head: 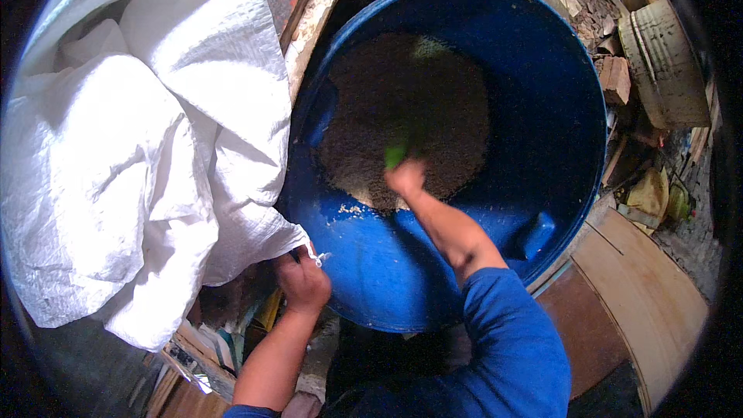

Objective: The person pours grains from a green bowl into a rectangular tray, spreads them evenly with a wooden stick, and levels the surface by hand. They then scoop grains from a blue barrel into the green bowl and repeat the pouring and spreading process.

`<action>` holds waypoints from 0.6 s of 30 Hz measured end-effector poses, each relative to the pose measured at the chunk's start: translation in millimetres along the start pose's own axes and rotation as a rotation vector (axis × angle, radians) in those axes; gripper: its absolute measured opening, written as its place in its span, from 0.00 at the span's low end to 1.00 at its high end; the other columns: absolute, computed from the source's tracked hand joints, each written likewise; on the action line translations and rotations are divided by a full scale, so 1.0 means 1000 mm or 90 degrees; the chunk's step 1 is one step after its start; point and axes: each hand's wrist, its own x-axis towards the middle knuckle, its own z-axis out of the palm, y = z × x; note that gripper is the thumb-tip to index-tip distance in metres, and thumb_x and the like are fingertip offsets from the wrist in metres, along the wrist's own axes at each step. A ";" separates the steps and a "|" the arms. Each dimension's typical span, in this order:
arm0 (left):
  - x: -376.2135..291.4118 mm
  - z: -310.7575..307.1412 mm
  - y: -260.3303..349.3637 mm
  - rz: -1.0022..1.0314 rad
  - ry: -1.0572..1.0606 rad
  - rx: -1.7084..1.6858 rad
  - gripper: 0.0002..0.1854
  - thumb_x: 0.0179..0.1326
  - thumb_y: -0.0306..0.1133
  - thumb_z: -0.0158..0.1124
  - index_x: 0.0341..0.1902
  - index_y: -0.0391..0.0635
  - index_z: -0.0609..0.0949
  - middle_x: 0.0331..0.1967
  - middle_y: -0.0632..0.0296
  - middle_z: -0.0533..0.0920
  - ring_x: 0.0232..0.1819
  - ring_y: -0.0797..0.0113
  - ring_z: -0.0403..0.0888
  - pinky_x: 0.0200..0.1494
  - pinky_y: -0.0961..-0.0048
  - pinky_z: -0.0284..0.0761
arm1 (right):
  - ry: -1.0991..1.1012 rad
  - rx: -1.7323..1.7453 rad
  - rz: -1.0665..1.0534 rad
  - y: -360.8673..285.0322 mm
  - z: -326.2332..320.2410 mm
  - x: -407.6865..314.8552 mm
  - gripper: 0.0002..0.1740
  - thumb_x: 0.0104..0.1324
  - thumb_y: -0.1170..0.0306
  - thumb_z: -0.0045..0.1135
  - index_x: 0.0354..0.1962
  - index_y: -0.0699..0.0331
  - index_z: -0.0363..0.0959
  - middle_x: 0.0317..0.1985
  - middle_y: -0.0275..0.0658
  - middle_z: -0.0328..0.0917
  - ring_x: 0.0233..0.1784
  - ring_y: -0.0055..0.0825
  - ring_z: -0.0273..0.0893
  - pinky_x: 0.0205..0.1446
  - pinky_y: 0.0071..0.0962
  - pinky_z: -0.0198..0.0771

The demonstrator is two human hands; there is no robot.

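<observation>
A large blue plastic barrel (371, 267) stands open in front of me, with a heap of brownish granular material (406, 81), possibly grain or feed, at its bottom. Reaching down inside it, my right hand (406, 177) grips a green object (395, 156), perhaps a scoop; motion blur and shadow hide its full shape. My left hand (305, 284) is at the barrel's near left rim, closed on the corner of a white woven sack (244, 232). Loose white threads hang from that corner. The sack spreads in folds across the left side, and its contents cannot be seen.
Beyond the sack runs a worn wooden beam (313, 17). At the right lie a dirty pale bucket (662, 64) on its side, a brick (615, 80) and mixed debris. Curved wooden boards (638, 278) lie at the lower right. Scrap wood (203, 354) lies under the sack.
</observation>
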 end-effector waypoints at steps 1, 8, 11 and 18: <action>0.000 -0.001 0.002 0.013 0.000 0.003 0.24 0.77 0.36 0.52 0.69 0.34 0.69 0.60 0.44 0.78 0.61 0.51 0.75 0.67 0.59 0.67 | -0.022 0.052 -0.076 -0.004 -0.004 -0.022 0.53 0.63 0.45 0.62 0.76 0.65 0.51 0.69 0.72 0.61 0.75 0.63 0.61 0.75 0.50 0.66; -0.001 -0.004 0.002 -0.063 -0.038 -0.027 0.25 0.76 0.32 0.53 0.71 0.34 0.67 0.68 0.43 0.73 0.68 0.47 0.71 0.72 0.58 0.61 | 0.033 0.264 -0.190 -0.048 -0.041 0.030 0.57 0.65 0.54 0.64 0.80 0.65 0.39 0.79 0.64 0.47 0.80 0.60 0.55 0.80 0.48 0.59; -0.001 -0.003 0.002 -0.051 -0.031 -0.016 0.26 0.77 0.33 0.53 0.73 0.34 0.66 0.71 0.43 0.71 0.72 0.47 0.68 0.75 0.58 0.58 | 0.054 0.094 -0.275 -0.063 -0.022 0.046 0.55 0.64 0.56 0.63 0.80 0.65 0.41 0.79 0.62 0.48 0.80 0.58 0.54 0.81 0.45 0.57; 0.004 -0.001 0.011 -0.013 -0.012 -0.021 0.28 0.77 0.32 0.54 0.76 0.34 0.64 0.73 0.41 0.68 0.74 0.46 0.65 0.77 0.57 0.55 | -0.133 -0.019 -0.283 -0.025 -0.046 -0.036 0.55 0.54 0.64 0.69 0.76 0.60 0.52 0.74 0.62 0.59 0.71 0.60 0.68 0.69 0.49 0.74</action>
